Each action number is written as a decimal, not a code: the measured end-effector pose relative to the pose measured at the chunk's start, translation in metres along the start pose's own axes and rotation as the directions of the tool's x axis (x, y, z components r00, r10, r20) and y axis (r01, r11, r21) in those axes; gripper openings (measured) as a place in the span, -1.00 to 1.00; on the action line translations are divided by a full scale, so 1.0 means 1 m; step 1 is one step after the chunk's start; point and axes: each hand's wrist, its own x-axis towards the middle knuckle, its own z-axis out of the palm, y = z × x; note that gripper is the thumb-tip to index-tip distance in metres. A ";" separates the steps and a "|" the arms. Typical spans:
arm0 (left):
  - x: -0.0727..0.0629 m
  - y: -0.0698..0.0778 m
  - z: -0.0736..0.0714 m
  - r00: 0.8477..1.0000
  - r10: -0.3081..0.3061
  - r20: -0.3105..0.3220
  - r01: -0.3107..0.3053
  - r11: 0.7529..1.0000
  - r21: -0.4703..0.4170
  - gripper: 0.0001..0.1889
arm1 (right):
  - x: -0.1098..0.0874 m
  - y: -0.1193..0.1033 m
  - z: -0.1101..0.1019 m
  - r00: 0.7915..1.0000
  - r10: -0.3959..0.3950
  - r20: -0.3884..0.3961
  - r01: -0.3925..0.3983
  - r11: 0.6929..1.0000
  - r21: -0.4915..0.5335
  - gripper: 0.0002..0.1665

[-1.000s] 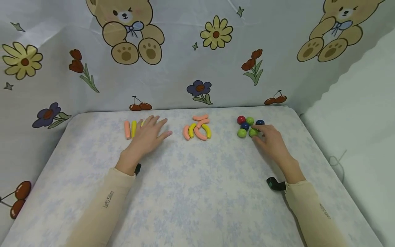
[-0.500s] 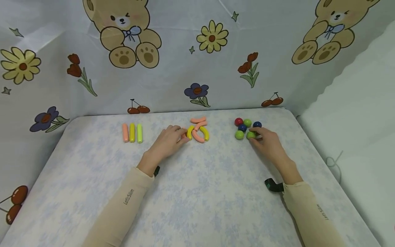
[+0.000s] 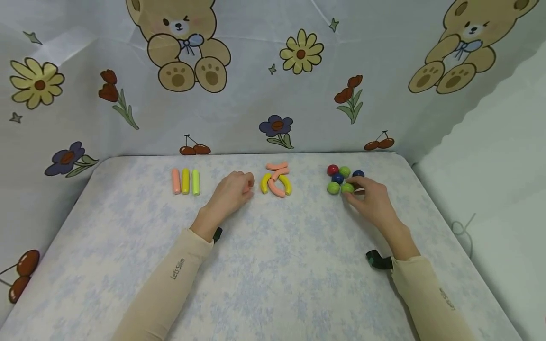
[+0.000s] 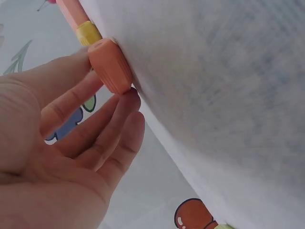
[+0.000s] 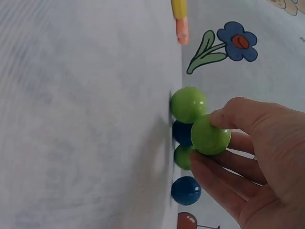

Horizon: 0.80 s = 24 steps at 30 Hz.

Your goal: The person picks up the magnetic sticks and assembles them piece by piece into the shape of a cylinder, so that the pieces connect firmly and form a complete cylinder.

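Note:
My left hand (image 3: 230, 193) pinches a short ribbed pink-orange piece (image 4: 109, 66) between thumb and fingers, close to the tabletop. To the right of that hand lies a cluster of curved pieces, pink (image 3: 276, 188) and yellow (image 3: 285, 184). My right hand (image 3: 372, 198) holds a light-green ball (image 5: 210, 135) by thumb and fingertips. Around it sit another green ball (image 3: 333, 188), a red ball (image 3: 332, 170) and two blue balls, one in the middle (image 3: 337, 178) and one behind the fingers (image 3: 358, 174). A further green ball (image 3: 344, 171) sits at the back.
Three straight sticks stand in a row left of my left hand: pink (image 3: 176, 181), yellow (image 3: 185, 181) and light green (image 3: 195, 182). The pale blue-patterned tabletop (image 3: 277, 265) ends at a cloth wall (image 3: 239, 123) printed with bears and flowers.
My left hand has moved right from over the straight sticks, taken the leftmost curved pink piece, and drawn it slightly left of the cluster. My right hand stays at the green ball.

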 end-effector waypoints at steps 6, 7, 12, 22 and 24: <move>0.000 0.000 0.002 1.000 -0.022 -0.004 0.022 0.999 -0.029 -0.81 | -0.005 -0.017 -0.002 0.998 -0.060 -0.033 0.060 0.998 0.013 -0.61; 0.000 0.001 0.002 1.000 -0.023 0.001 0.023 0.999 -0.036 -0.80 | -0.006 -0.021 -0.002 0.998 -0.063 -0.024 0.064 0.998 0.022 -0.61; 0.000 0.003 0.004 0.999 -0.026 0.027 0.028 0.999 -0.040 -0.84 | -0.004 -0.044 0.011 0.993 -0.106 0.055 0.102 0.992 0.080 -0.63; 0.000 0.003 0.001 0.993 -0.023 0.117 0.036 0.993 -0.116 -0.95 | 0.013 -0.095 0.054 0.965 -0.143 0.222 0.109 0.981 0.159 -0.64; 0.000 0.003 0.000 0.989 -0.008 0.148 0.028 0.991 -0.133 -0.96 | 0.016 -0.104 0.063 0.958 -0.159 0.239 0.120 0.978 0.168 -0.67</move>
